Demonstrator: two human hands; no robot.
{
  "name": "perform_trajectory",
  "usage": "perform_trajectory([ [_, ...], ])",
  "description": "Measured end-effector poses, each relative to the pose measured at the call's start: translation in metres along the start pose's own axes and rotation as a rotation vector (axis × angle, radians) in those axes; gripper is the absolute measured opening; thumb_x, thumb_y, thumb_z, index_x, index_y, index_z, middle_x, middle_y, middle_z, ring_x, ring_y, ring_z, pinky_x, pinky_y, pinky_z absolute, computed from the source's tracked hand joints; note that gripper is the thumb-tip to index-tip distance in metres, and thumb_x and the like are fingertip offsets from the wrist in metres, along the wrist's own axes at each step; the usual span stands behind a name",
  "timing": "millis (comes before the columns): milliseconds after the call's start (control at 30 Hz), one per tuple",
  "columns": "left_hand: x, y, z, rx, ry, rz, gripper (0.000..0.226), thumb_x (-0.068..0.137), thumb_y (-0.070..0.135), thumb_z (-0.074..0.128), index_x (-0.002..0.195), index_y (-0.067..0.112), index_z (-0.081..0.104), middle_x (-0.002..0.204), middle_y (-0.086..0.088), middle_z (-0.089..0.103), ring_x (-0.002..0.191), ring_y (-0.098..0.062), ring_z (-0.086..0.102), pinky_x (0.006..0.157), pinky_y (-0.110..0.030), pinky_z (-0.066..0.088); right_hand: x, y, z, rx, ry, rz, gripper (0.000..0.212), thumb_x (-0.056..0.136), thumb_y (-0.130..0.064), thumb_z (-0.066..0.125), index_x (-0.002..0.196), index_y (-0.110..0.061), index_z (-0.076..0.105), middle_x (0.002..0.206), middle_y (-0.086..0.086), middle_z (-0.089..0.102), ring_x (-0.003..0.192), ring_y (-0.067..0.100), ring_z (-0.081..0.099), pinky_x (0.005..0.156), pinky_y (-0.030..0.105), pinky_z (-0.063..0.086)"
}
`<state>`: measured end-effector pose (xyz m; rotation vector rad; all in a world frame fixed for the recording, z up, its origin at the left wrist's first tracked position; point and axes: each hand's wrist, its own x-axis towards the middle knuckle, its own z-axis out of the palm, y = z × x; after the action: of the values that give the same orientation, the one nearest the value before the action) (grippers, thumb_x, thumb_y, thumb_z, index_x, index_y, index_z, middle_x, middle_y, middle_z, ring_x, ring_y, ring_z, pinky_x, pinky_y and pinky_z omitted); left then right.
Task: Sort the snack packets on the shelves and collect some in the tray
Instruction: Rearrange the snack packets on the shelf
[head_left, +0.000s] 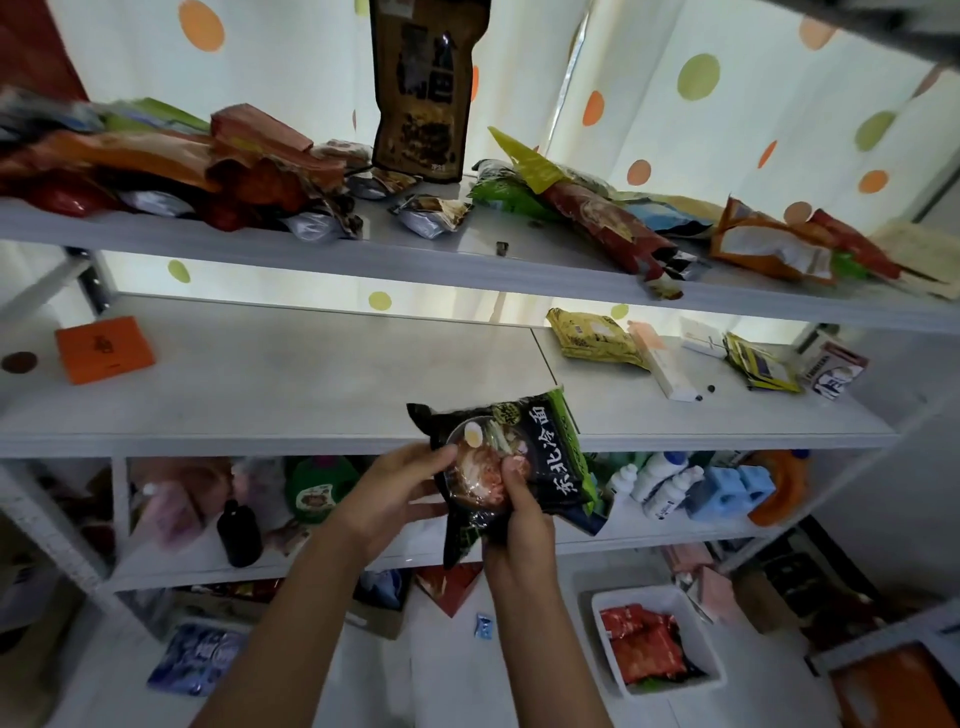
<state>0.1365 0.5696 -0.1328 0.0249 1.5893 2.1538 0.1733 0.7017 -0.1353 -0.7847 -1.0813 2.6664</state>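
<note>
**Both hands held a black noodle packet before the middle shelf**

The left hand and the right hand each had a grip on the same black noodle packet, which was held tilted in the air just in front of the near edge of the middle shelf. The left hand's fingers curled round the packet's left edge; the right hand grasped its lower part, thumb pressed on the printed bowl.

The white tray sat on the floor at lower right, well apart from the hands, with red packets lying inside it.

On the top shelf, a heap of orange and red packets lay at the left, a tall brown pouch stood upright near the middle, and more mixed packets sprawled to the right. The middle shelf carried an orange box at far left and a yellow packet toward the right. A dark bottle stood on the lower shelf.
</note>
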Motion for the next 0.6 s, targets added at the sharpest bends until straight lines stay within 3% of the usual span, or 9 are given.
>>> perform_trajectory([
  [67,-0.002,-0.005,0.017,0.014,0.095,0.092,0.037,0.08,0.023,0.076,0.115,0.016,0.067,0.106,-0.004,0.074,0.098,-0.02,0.071,0.083,-0.035,0.055,-0.007,0.002,0.003,-0.021,-0.032,0.023,0.033,0.084,-0.007,0.07,0.116,0.0,0.065,0.1,0.015,0.075,0.09,0.026,0.073,0.075,0.037,0.058],
  [200,-0.002,-0.012,0.018,-0.096,0.3,0.206,0.039,0.074,0.003,0.078,0.111,0.01,0.068,0.1,-0.007,0.075,0.09,-0.023,0.073,0.074,-0.032,0.058,-0.01,-0.005,-0.004,-0.167,-0.079,0.064,0.03,0.086,-0.004,0.068,0.116,-0.002,0.064,0.085,0.009,0.077,0.071,0.019,0.075,0.052,0.026,0.056],
  [233,-0.002,-0.012,0.014,-0.078,0.335,0.224,0.039,0.073,0.0,0.078,0.109,0.011,0.068,0.098,-0.006,0.076,0.087,-0.022,0.073,0.071,-0.03,0.058,-0.004,-0.005,-0.009,-0.22,-0.047,0.059,0.043,0.082,-0.012,0.075,0.121,-0.002,0.061,0.091,0.011,0.077,0.076,0.02,0.075,0.055,0.028,0.057],
  [300,-0.002,-0.012,0.004,0.009,0.388,0.258,0.036,0.071,-0.003,0.08,0.1,0.016,0.071,0.092,-0.001,0.076,0.083,-0.02,0.073,0.068,-0.031,0.059,0.006,-0.005,-0.018,-0.459,0.09,0.066,0.099,0.062,-0.035,0.09,0.141,-0.003,0.04,0.123,0.015,0.064,0.103,0.026,0.067,0.078,0.04,0.058],
  [333,-0.004,-0.01,-0.001,0.065,0.396,0.272,0.036,0.069,-0.004,0.081,0.096,0.019,0.071,0.089,0.002,0.076,0.081,-0.018,0.073,0.066,-0.03,0.058,0.008,-0.008,-0.019,-0.615,0.17,0.017,0.115,0.058,-0.037,0.092,0.149,-0.009,0.027,0.14,0.014,0.049,0.12,0.029,0.056,0.093,0.046,0.052],
  [367,-0.005,-0.007,-0.006,0.122,0.384,0.284,0.038,0.068,-0.004,0.081,0.094,0.021,0.071,0.087,0.004,0.076,0.08,-0.016,0.072,0.064,-0.028,0.057,0.009,-0.013,-0.021,-0.725,0.199,-0.074,0.117,0.062,-0.033,0.092,0.152,-0.016,0.02,0.151,0.01,0.035,0.132,0.029,0.044,0.105,0.046,0.044],
  [433,-0.006,-0.001,-0.017,0.202,0.31,0.299,0.042,0.066,-0.006,0.082,0.095,0.022,0.071,0.088,0.006,0.076,0.083,-0.014,0.071,0.064,-0.024,0.056,0.012,-0.027,-0.02,-0.832,0.009,-0.24,0.093,0.07,-0.023,0.088,0.147,-0.027,0.035,0.154,0.002,0.033,0.139,0.022,0.037,0.105,0.035,0.04],
  [500,-0.009,0.005,-0.026,0.229,0.229,0.295,0.045,0.065,-0.007,0.082,0.099,0.021,0.072,0.093,0.002,0.077,0.089,-0.017,0.072,0.07,-0.026,0.057,0.013,-0.042,-0.012,-0.947,-0.327,-0.22,0.073,0.073,-0.019,0.086,0.136,-0.032,0.051,0.146,-0.003,0.047,0.136,0.015,0.043,0.1,0.028,0.044],
  [600,-0.019,0.011,-0.029,0.289,0.089,0.285,0.049,0.064,-0.007,0.082,0.107,0.014,0.073,0.102,-0.004,0.075,0.097,-0.022,0.071,0.083,-0.033,0.057,0.019,-0.053,0.001,-1.421,-0.593,-0.219,0.072,0.071,-0.024,0.086,0.134,-0.036,0.054,0.147,-0.005,0.047,0.146,0.014,0.025,0.118,0.043,0.026],
])
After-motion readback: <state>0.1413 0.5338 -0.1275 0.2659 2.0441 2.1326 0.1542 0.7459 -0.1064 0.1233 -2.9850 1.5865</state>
